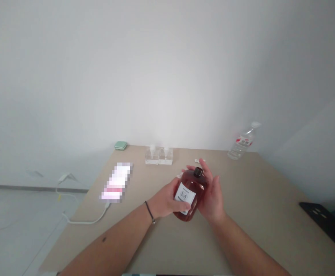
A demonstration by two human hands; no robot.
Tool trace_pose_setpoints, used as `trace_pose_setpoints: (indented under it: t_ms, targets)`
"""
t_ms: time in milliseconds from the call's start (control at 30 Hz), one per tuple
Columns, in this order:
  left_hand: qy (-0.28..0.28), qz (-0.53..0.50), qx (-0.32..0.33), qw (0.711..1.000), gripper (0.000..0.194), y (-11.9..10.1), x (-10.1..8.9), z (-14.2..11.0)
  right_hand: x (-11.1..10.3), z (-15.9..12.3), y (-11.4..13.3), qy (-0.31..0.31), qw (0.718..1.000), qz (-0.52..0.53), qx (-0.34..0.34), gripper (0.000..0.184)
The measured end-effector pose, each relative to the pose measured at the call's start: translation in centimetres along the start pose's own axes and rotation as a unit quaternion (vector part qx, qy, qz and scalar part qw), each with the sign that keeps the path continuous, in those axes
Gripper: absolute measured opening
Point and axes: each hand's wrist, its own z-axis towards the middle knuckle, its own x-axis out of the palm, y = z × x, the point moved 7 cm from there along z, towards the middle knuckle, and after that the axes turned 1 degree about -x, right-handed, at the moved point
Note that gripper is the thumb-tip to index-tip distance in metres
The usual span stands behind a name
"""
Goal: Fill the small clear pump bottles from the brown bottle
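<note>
A brown see-through bottle (196, 188) with a white label marked M is tilted above the table, its dark threaded neck uncapped. My left hand (171, 199) grips its left side, thumb across the label. Against the right side rests my right hand (213, 197); its fingers reach behind the bottle near the neck, and the thumb stands off it. The bottle hides part of both hands' fingers. Behind it lies a small white piece (199, 161), too small to name. Two clear, squat containers with white pump-like tops (159, 156) stand side by side near the wall.
On the table (259, 230), a lit phone (117, 182) lies left with a white cable (89, 222) trailing off the edge. A green case (120, 145) sits at the back left corner. A clear water bottle (243, 142) stands back right; a black flat object (322, 220) lies at the right edge.
</note>
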Motion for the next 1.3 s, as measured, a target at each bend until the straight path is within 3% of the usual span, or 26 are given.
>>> trace_pose_setpoints:
  t_ms: [100, 167, 233, 300, 367, 467, 600, 667, 833, 933, 1000, 1100, 1300]
  targets:
    - [-0.135, 0.078, 0.034, 0.987, 0.073, -0.7, -2.1, -0.3, -1.0, 0.7, 0.0, -0.039, 0.998, -0.002, -0.054, 0.053]
    - [-0.183, 0.129, 0.07, 0.972, 0.061, -1.5, -2.6, -0.6, -1.4, 0.8, -0.3, -0.046, 0.995, -0.019, -0.088, 0.05]
    - [-0.163, 0.141, 0.11, 0.97, 0.058, -2.3, -2.0, -0.7, -1.1, 0.3, -0.8, -0.023, 0.992, -0.044, -0.116, 0.055]
    - [-0.129, 0.129, 0.136, 0.974, 0.073, -2.6, -1.2, -0.7, -0.6, -0.4, -1.4, 0.013, 0.989, -0.067, -0.13, 0.062]
    - [-0.145, 0.13, 0.134, 0.972, 0.091, -2.5, -1.1, -0.7, 0.0, -1.0, -1.8, 0.032, 0.988, -0.074, -0.129, 0.07]
    - [-0.195, 0.172, 0.122, 0.958, 0.099, -2.2, -1.7, -0.9, 0.4, -1.1, -2.3, 0.031, 0.995, -0.045, -0.082, 0.076]
    - [-0.176, 0.225, 0.153, 0.946, 0.103, -2.3, -1.8, -1.1, 1.0, -0.7, -2.9, 0.024, 0.999, -0.001, 0.027, 0.081]
    - [-0.173, 0.26, 0.184, 0.932, 0.097, -2.8, -2.1, -1.3, 1.2, -0.6, -2.9, 0.027, 0.999, 0.014, 0.044, 0.079]
    - [-0.272, 0.337, 0.218, 0.874, 0.095, -4.0, -3.5, -2.1, 1.3, 0.0, -2.6, 0.033, 0.999, 0.023, -0.019, 0.076]
    - [-0.274, 0.329, 0.195, 0.882, 0.077, -3.8, -3.0, -2.0, 0.9, 0.0, -2.8, 0.037, 0.997, 0.005, -0.062, 0.082]
    - [-0.267, 0.293, 0.198, 0.896, 0.077, -3.7, -2.3, -1.9, 0.8, -0.2, -3.3, 0.053, 0.996, -0.009, -0.065, 0.086]
    - [-0.287, 0.231, 0.179, 0.912, 0.085, -3.2, -2.2, -1.7, 1.1, -0.6, -3.9, 0.067, 0.996, -0.015, -0.049, 0.089]
    - [-0.286, 0.182, 0.194, 0.921, 0.075, -3.3, -2.4, -1.9, 1.8, -0.2, -4.6, 0.054, 0.998, 0.012, 0.02, 0.077]
